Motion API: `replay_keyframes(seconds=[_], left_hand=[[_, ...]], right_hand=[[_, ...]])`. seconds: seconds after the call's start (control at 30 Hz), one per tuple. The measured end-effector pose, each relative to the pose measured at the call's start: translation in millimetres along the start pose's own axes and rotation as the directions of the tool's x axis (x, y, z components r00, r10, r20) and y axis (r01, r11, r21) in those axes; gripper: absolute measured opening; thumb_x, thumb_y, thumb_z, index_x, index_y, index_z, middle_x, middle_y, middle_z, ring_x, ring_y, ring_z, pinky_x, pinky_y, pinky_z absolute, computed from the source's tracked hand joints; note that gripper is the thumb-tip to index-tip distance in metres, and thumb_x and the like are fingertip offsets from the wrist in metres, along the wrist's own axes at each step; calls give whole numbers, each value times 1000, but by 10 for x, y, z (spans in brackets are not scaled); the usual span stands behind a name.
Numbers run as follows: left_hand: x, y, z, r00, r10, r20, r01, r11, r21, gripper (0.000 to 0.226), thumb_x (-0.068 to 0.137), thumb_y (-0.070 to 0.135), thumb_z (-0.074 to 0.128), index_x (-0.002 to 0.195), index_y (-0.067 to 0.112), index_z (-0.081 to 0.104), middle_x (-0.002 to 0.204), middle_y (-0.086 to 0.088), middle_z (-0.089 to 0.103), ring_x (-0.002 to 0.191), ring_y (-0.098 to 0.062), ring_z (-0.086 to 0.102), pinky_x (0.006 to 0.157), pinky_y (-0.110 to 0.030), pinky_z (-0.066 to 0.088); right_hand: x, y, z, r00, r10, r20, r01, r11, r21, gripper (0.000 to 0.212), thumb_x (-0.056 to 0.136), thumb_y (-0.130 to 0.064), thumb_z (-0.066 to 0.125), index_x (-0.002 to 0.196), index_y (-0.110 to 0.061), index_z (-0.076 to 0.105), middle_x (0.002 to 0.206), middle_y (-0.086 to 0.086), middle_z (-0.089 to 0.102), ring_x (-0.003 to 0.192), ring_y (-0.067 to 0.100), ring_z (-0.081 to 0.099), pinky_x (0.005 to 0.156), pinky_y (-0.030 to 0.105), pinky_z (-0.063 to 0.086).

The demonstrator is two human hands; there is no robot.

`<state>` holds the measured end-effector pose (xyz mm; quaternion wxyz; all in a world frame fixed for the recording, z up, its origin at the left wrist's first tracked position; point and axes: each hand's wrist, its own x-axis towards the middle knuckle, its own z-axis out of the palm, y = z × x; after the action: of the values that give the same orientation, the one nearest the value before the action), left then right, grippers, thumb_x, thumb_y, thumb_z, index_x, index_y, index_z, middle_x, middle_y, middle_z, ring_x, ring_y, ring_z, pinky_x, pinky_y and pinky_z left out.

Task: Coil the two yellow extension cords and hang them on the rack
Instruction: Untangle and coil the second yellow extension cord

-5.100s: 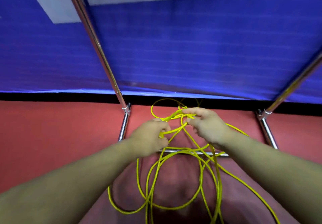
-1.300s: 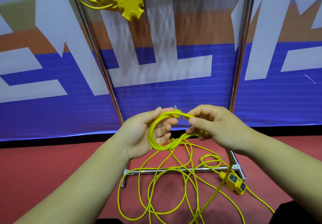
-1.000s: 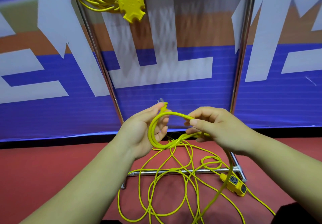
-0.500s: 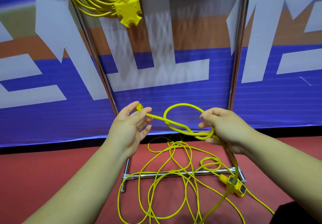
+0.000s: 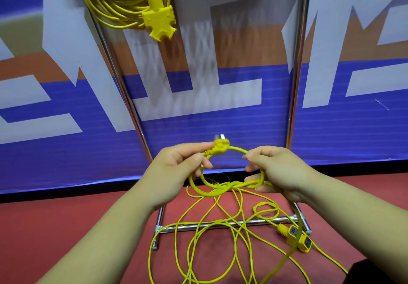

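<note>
At the upper left of the frame, one yellow extension cord [image 5: 114, 7] hangs coiled from the metal rack [image 5: 123, 80]. Its three-way socket head [image 5: 159, 22] dangles below the loops. Behind the rack stretches a blue, white and orange banner [image 5: 353, 129].

Just left of centre, the person's left hand [image 5: 174, 171] has its grip closed on the neck of a yellow plug [image 5: 220, 147]. Thumb and fingers pinch it, with the prongs pointing up and away. From the plug, the second yellow cord [image 5: 217, 191] curves into a small loop between the two hands.

Right of centre, the right hand [image 5: 280, 171] has its grip curled round the far side of that loop, where the strands cross. Below the hands, the rest of this cord lies in loose, tangled loops on the red floor [image 5: 44, 228], draped over the rack's bottom bar. At the lower right, its yellow socket block [image 5: 295, 237] rests on the floor beside the rack's foot.
</note>
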<state>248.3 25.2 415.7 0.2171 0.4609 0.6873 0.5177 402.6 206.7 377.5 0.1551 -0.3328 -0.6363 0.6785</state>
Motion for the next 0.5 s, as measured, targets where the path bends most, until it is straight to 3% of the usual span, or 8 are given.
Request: replay_keyframes(seconds=[0.13, 0.3, 0.4, 0.5], left_hand=[[7, -35, 35, 999, 36, 39, -44, 977, 208, 25, 102, 19, 51, 113, 29, 71, 75, 2, 70, 63, -23, 47, 60, -32, 41], [68, -88, 16, 997, -27, -72, 43, 970, 239, 4, 97, 13, 59, 96, 16, 60, 70, -3, 72, 51, -10, 46, 55, -27, 38], [77, -126, 18, 977, -23, -213, 75, 968, 240, 9, 89, 17, 72, 81, 18, 69, 73, -10, 70, 62, -13, 54, 62, -31, 43], [90, -162, -14, 946, -32, -324, 114, 964, 240, 10, 82, 23, 80, 77, 25, 72, 93, -10, 65, 77, -14, 63, 74, -34, 50]], right_hand=[[-50, -45, 42, 998, -61, 25, 61, 998, -5, 13, 98, -31, 61, 102, -23, 70, 101, 11, 71, 79, 25, 77, 53, 31, 57], [-134, -121, 61, 985, -164, 44, 165, 986, -6, 12, 100, -28, 57, 105, -26, 67, 100, 8, 72, 77, 26, 76, 50, 28, 55], [-170, -142, 74, 977, -207, 57, 207, 978, 0, 12, 100, -27, 57, 108, -27, 66, 99, 8, 73, 76, 26, 76, 50, 29, 56], [-180, -150, 74, 972, -228, 64, 227, 974, 16, 13, 100, -26, 56, 110, -27, 66, 99, 8, 74, 76, 26, 76, 49, 28, 56]])
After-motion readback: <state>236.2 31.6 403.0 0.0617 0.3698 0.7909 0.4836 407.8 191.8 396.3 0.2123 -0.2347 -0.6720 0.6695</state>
